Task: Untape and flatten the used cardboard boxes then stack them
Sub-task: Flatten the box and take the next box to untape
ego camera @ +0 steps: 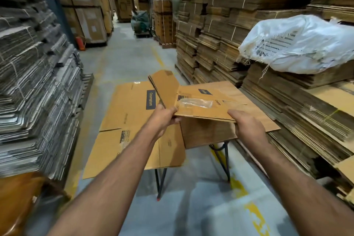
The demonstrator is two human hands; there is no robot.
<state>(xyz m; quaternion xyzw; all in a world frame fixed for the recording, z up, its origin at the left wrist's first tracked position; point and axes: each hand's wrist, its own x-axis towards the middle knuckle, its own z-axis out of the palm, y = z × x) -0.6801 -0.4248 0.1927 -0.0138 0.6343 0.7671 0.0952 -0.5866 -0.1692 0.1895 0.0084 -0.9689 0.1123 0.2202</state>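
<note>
1. Over the table [226, 151], at the middle of the scene, both hands held one box [208, 132] that was not yet flat.
2. Left hand [166, 119] pinched the near left corner of the top flap, thumb on top and fingers curled under it.
3. Right hand [247, 125] gripped the near right edge of the same flap, fingers curled over the edge.
4. Clear tape [197, 103] lay loose and wrinkled on the flap, so the untaping step looked nearly done.
5. Left of the box, a flat box [126, 120] already lay on the table.
6. I judged that the next move called for peeling the tape fully, then pressing the box flat and putting it on the flat box.
</note>
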